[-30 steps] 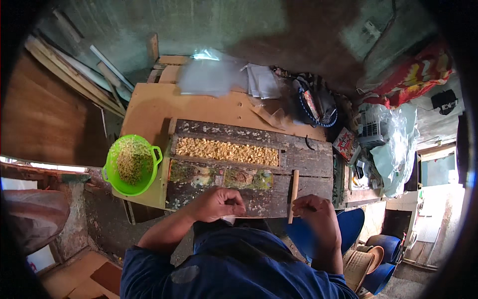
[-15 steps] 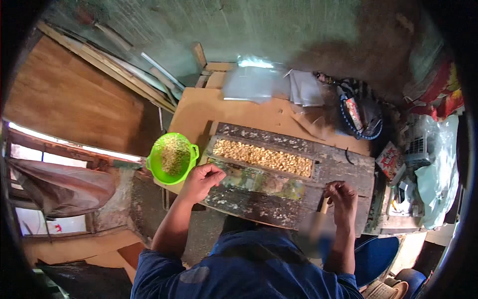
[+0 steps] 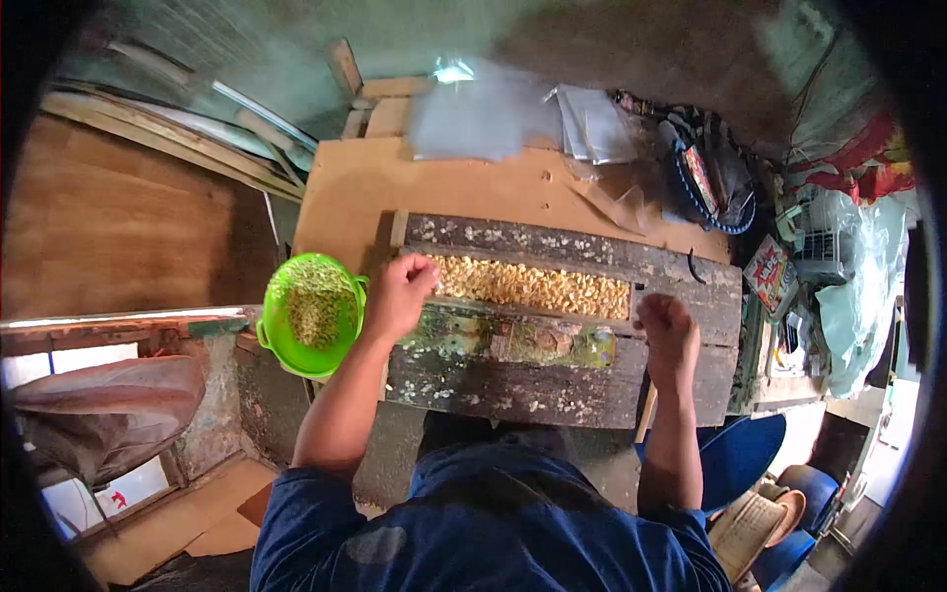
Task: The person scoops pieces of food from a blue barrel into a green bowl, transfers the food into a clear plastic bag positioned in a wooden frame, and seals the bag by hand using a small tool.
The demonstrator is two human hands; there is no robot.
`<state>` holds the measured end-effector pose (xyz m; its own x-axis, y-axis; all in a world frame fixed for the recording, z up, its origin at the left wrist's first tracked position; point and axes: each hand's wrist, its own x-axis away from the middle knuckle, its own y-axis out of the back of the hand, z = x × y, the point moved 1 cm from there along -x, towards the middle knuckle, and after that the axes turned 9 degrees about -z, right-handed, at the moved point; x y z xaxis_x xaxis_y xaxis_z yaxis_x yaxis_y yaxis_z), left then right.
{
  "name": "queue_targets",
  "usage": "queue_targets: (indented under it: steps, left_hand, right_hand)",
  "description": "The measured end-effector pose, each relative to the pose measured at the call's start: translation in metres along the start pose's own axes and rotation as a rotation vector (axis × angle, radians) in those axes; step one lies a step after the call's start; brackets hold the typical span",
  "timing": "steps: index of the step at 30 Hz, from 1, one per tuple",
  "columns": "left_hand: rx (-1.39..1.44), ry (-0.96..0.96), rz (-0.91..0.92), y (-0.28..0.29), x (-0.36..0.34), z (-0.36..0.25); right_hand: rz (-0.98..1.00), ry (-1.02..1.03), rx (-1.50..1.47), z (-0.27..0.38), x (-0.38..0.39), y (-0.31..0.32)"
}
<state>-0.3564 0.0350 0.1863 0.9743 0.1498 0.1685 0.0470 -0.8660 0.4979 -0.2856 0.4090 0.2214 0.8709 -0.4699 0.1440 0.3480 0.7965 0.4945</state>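
A weathered dark wooden board (image 3: 681, 261) lies on the table, with a long narrow trough full of pale yellow bean-like pieces (image 3: 533, 286). My left hand (image 3: 400, 296) is at the trough's left end, its fingers curled together. Just beyond the right end, my right hand (image 3: 669, 331) hovers over the board, closed with fingertips bunched. Whether either hand holds anything small cannot be seen. To the left of my left hand sits a bright green colander (image 3: 348, 331) with handles, partly filled with similar pale bits.
Clear plastic sheets (image 3: 464, 123) and plastic bags (image 3: 595, 123) lie along the table's far side. A dark blue-rimmed basket (image 3: 747, 212) holding packets stands at the back right. A wooden panel (image 3: 128, 227) leans on the left. Blue containers (image 3: 809, 488) are at lower right.
Both hands have moved forward to the ends of the trough, the left over its left end. The fingers have stayed curled. My view has shifted slightly.
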Motion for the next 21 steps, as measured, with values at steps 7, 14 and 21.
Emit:
queue_targets:
  steps: [7, 14, 21]
  left_hand:
    - [-0.183, -0.044, -0.007, -0.006, -0.016, 0.028]
    - [-0.229, -0.065, -0.013, -0.005, -0.014, 0.034]
    - [-0.278, -0.107, -0.072, -0.009, -0.012, 0.041]
  right_hand:
    - [-0.061, 0.033, 0.314, -0.008, -0.01, -0.043]
    - [-0.08, 0.045, 0.391, -0.025, -0.009, -0.056]
    - [-0.095, 0.111, 0.452, -0.018, -0.008, -0.064]
